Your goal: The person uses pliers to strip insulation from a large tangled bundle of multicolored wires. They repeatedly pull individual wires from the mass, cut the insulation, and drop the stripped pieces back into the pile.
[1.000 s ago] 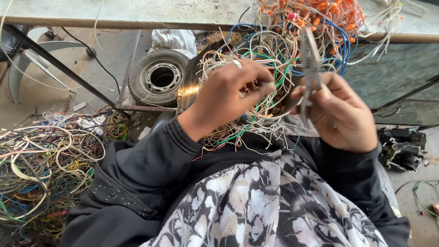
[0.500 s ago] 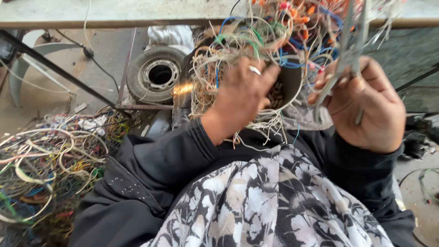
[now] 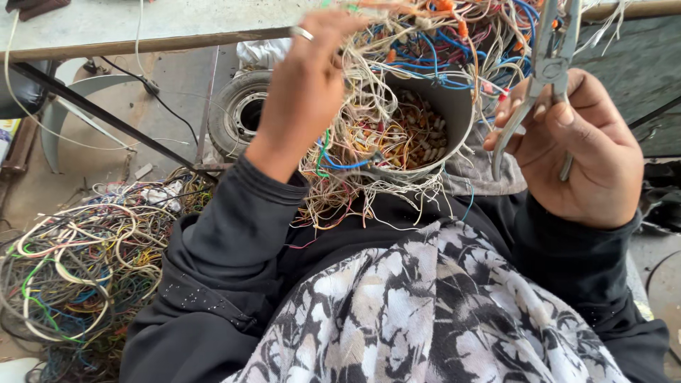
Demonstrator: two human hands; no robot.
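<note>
My left hand (image 3: pixel 308 85), with a ring on one finger, is raised near the top of the view and grips a bundle of thin wires (image 3: pixel 397 42), lifting it out of the tangle. My right hand (image 3: pixel 578 149) holds metal pliers (image 3: pixel 546 67) upright at the right, jaws up near the top edge. Between the hands, on my lap, sits a grey round container (image 3: pixel 440 117) holding small cut connector pieces (image 3: pixel 415 138), with pale and coloured wires hanging over its rim.
A large heap of coloured wires (image 3: pixel 78 269) lies on the floor at the left. A small tyre on a rim (image 3: pixel 241 113) stands behind my left arm. A workbench edge (image 3: pixel 142 44) and a slanted metal bar (image 3: pixel 99 110) cross the top left.
My left hand rose from the container's mouth toward the top, pulling wires up with it and uncovering the container's contents. My right hand with the pliers moved up and right.
</note>
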